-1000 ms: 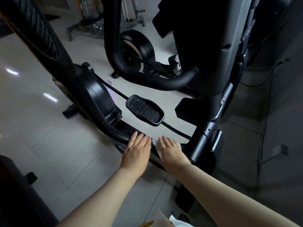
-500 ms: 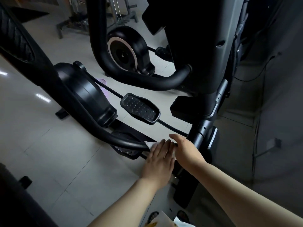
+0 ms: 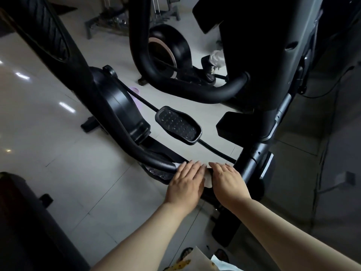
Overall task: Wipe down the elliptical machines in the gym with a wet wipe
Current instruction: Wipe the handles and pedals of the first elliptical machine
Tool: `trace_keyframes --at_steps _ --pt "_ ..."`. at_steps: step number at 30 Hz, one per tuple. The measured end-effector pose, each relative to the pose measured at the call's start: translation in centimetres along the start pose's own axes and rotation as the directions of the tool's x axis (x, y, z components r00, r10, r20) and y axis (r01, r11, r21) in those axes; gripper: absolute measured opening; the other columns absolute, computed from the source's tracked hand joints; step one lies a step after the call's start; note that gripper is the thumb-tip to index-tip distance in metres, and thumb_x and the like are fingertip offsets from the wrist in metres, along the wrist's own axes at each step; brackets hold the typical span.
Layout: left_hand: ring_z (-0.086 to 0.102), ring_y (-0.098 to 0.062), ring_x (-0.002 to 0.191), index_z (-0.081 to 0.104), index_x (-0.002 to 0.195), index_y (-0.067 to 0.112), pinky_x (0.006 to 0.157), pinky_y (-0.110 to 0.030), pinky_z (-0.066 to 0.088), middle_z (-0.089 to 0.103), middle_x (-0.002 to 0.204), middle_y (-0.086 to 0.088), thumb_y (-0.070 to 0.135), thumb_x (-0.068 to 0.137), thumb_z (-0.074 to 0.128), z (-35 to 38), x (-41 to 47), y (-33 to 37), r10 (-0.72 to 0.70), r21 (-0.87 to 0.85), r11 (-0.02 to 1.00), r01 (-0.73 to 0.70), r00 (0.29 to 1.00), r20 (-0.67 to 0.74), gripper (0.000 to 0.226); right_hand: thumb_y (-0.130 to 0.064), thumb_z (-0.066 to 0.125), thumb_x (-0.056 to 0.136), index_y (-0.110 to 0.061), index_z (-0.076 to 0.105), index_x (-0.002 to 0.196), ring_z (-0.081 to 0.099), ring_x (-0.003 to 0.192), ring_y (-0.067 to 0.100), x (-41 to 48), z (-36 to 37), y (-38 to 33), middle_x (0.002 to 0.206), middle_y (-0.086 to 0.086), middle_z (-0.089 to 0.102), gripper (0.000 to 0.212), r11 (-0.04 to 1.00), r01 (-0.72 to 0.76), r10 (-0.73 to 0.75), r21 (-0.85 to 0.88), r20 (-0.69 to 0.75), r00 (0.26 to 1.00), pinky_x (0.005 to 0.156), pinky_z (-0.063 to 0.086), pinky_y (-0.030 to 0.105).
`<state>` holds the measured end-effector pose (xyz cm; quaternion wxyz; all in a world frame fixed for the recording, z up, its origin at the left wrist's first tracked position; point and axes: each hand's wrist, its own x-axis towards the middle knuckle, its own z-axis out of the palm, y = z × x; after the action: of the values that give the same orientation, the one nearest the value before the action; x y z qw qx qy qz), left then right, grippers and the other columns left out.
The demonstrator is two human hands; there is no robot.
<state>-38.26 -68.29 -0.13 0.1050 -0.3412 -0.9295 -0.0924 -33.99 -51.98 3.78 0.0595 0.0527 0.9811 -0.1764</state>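
A black elliptical machine fills the head view, with a curved lower handlebar (image 3: 152,159) running from the left toward its upright post (image 3: 252,159). A white wet wipe (image 3: 208,179) lies draped over that bar near the post. My left hand (image 3: 185,181) lies flat on the wipe with straight fingers, pressing it onto the bar. Close beside it, my right hand (image 3: 228,181) curls its fingers over the wipe and bar. Most of the wipe is hidden beneath both hands. A studded pedal (image 3: 178,125) sits just beyond the bar.
The machine's dark console column (image 3: 263,61) rises on the right. A second elliptical with a flywheel (image 3: 168,47) stands behind on the tiled floor (image 3: 58,163). A dark object (image 3: 23,222) fills the lower left. Cables run along the right wall.
Both hands slid right along the bar toward the post. Half a second ago my left hand overlapped the right; now they lie side by side with wipe showing between.
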Motion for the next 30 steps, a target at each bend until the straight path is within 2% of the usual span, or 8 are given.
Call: trace_keyframes --at_steps 4,8,10,15,17,20,23,30 --pt "0.043 -0.026 0.146 0.062 0.137 0.011 0.125 -0.042 0.017 0.054 0.150 -0.008 0.028 0.101 0.039 -0.8 -0.8 -1.6 -0.161 0.051 0.985 0.166 0.983 -0.090 0.046 -0.029 0.018 0.095 -0.011 0.045 0.150 0.047 0.139 0.024 0.1 0.5 -0.7 0.146 0.007 0.056 0.064 0.999 -0.043 0.042 -0.027 -0.046 0.998 0.122 0.020 0.033" --pt "0.040 -0.022 0.147 0.056 0.145 0.013 0.124 -0.040 0.016 0.049 0.155 -0.004 0.027 0.096 0.040 -0.2 -1.1 -0.6 0.030 0.011 0.999 -0.030 0.999 -0.034 0.054 -0.039 0.002 0.081 -0.010 0.048 0.147 0.049 0.138 0.024 0.2 1.0 -0.6 0.144 0.006 0.058 0.086 0.999 -0.019 0.017 -0.050 -0.047 0.999 0.122 0.023 0.035" --pt "0.045 -0.020 0.144 0.058 0.143 0.013 0.124 -0.037 0.014 0.054 0.151 -0.003 0.028 0.096 0.040 -0.8 -0.8 -1.6 0.072 0.066 0.995 -0.069 0.997 -0.035 0.053 -0.037 0.006 0.085 -0.010 0.050 0.146 0.051 0.136 0.025 0.2 1.0 -0.6 0.143 0.007 0.059 0.080 0.999 -0.026 0.023 -0.041 -0.056 0.998 0.121 0.024 0.036" --pt "0.052 -0.028 0.138 0.068 0.129 0.005 0.127 -0.039 0.007 0.066 0.136 -0.008 0.022 0.098 0.048 -2.6 -0.1 -4.6 -0.133 0.239 0.957 0.162 0.982 -0.133 0.041 -0.018 0.036 0.103 -0.015 0.044 0.150 0.043 0.141 0.024 0.5 1.0 -1.3 0.148 0.005 0.054 0.048 0.996 -0.074 0.072 -0.042 -0.042 0.997 0.123 0.017 0.034" --pt "0.052 -0.027 0.139 0.067 0.131 0.008 0.128 -0.039 0.004 0.065 0.138 -0.007 0.017 0.093 0.059 -2.1 -0.6 -3.9 -0.066 0.213 0.973 0.087 0.992 -0.107 0.040 -0.021 0.034 0.105 -0.015 0.043 0.151 0.041 0.142 0.023 0.7 1.2 -1.6 0.149 0.003 0.053 0.047 0.996 -0.077 0.076 -0.033 -0.036 0.996 0.123 0.016 0.034" --pt "0.052 -0.022 0.138 0.064 0.137 0.015 0.126 -0.039 0.015 0.061 0.143 -0.002 0.018 0.093 0.052 -1.9 -1.7 -3.3 0.082 0.192 0.979 -0.067 0.994 -0.069 0.045 -0.027 0.031 0.108 -0.016 0.042 0.151 0.039 0.143 0.019 1.1 1.6 -2.1 0.150 0.000 0.052 0.046 0.997 -0.073 0.073 -0.010 -0.024 0.997 0.124 0.014 0.035" --pt "0.054 -0.022 0.137 0.069 0.130 0.015 0.126 -0.037 0.015 0.065 0.138 -0.002 0.019 0.092 0.064 -3.6 -1.5 -5.0 0.056 0.277 0.960 -0.022 0.992 -0.117 0.039 -0.028 0.030 0.108 -0.017 0.040 0.152 0.037 0.145 0.017 1.3 1.8 -2.2 0.151 -0.001 0.050 0.046 0.997 -0.072 0.072 -0.003 -0.022 0.997 0.125 0.010 0.035" --pt "0.054 -0.025 0.137 0.072 0.123 0.008 0.124 -0.036 0.012 0.066 0.136 -0.007 0.005 0.094 0.027 -7.7 -1.9 -8.4 0.085 0.466 0.885 -0.018 0.989 -0.122 0.054 -0.029 0.033 0.107 -0.020 0.042 0.151 0.035 0.145 0.019 1.3 1.7 -3.6 0.151 -0.003 0.050 0.045 0.997 -0.050 0.051 0.063 -0.013 0.999 0.126 0.009 0.038"
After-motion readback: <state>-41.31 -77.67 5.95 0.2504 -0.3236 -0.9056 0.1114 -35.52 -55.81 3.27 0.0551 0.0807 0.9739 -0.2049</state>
